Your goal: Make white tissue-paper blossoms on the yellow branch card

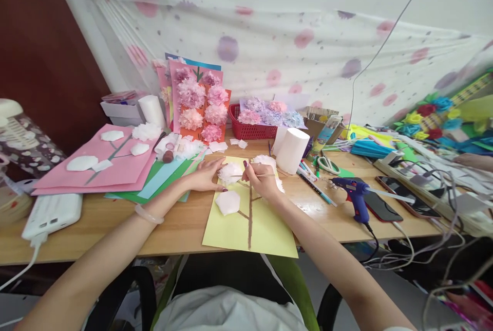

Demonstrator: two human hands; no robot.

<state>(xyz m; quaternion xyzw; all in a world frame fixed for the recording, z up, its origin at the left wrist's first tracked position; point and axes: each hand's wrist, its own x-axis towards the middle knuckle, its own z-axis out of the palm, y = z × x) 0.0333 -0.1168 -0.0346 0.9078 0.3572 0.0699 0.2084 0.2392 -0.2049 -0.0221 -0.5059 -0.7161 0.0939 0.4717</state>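
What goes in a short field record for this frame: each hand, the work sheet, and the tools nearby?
Left hand: open, resting on the yellow sheet, fingertips against a white tissue flower
Right hand: pinching a thin stick that points at the same flower
Sheet: on the wooden table, with a brown stem and a second white flower to the left of the stem
Right side: blue glue gun next to a phone
Behind: white paper roll, red basket

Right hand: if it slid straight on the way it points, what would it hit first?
Likely the white flower by the left hand; the stick in the right hand aims there. Depth unclear.
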